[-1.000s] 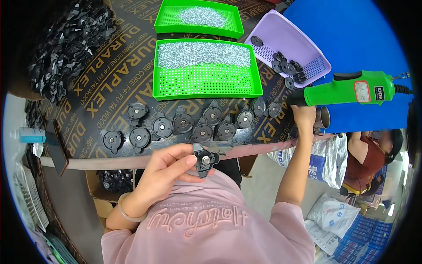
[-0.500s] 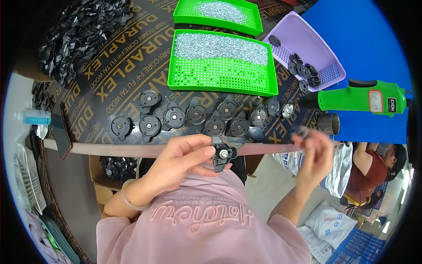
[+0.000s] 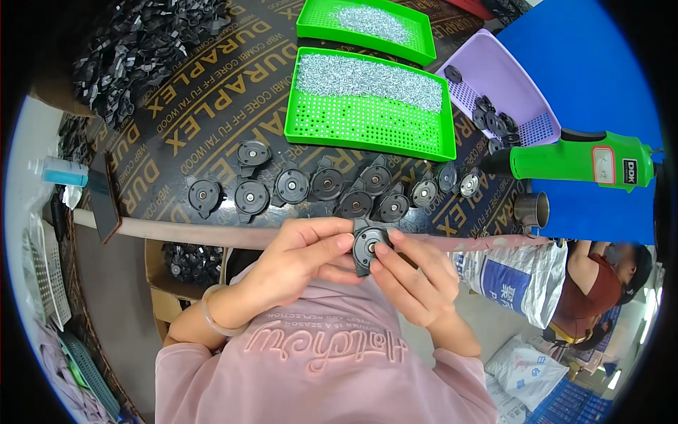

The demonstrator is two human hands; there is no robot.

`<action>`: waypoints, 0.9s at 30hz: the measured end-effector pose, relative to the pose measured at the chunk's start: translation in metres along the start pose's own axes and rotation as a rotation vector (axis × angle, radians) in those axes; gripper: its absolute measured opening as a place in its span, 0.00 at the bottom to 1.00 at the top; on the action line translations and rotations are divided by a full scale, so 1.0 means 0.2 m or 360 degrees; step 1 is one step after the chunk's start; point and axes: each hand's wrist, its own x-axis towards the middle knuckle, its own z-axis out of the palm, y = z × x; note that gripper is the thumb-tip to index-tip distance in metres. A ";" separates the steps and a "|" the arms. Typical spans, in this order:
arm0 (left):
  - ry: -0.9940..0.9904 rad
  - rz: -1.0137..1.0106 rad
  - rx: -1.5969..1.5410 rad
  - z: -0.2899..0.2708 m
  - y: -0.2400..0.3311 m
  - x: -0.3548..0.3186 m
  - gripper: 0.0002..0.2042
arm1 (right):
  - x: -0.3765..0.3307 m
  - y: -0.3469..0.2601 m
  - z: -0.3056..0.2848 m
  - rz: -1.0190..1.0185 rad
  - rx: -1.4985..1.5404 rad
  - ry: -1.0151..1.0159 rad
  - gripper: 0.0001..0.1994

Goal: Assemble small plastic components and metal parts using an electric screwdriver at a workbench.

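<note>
In front of my chest, my left hand (image 3: 296,258) pinches a black plastic bracket (image 3: 361,225) by its left side. A black round disc (image 3: 366,247) with a small brass-coloured centre lies against the bracket's face. My right hand (image 3: 418,279) is closed on the disc's right edge, its fingertips pressing it there. The bracket's middle is hidden behind the disc. Just beyond my hands, several similar black assemblies (image 3: 292,186) lie on the dark table, each a disc on a bracket. Two loose discs (image 3: 469,184) are at the right end of that group.
Two green trays (image 3: 367,127) hold small silvery pins. A purple basket (image 3: 544,106) contains black discs. Right of it lies a green power screwdriver (image 3: 565,162) above a metal cup (image 3: 531,210). Black brackets (image 3: 134,63) are heaped far left. Another person (image 3: 593,283) is at right.
My right hand has come left from the table's edge, bringing the disc onto the bracket in my left hand. The bracket's metal centre is now covered. The view has shifted slightly.
</note>
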 end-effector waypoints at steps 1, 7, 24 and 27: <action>0.0000 -0.0002 -0.0002 0.00 0.00 0.00 0.18 | 0.00 0.01 0.00 -0.0023 0.0026 -0.0008 0.07; 0.0008 -0.0030 0.0008 0.00 0.01 0.03 0.14 | 0.01 0.03 0.00 -0.0043 0.0153 -0.0087 0.05; -0.0050 0.0224 0.0430 0.10 0.22 0.23 0.16 | 0.17 0.80 -0.43 0.0826 0.1536 0.0450 0.51; -0.0039 0.0176 0.0407 0.12 0.26 0.28 0.17 | 0.20 0.82 -0.39 0.0725 0.1637 0.0424 0.40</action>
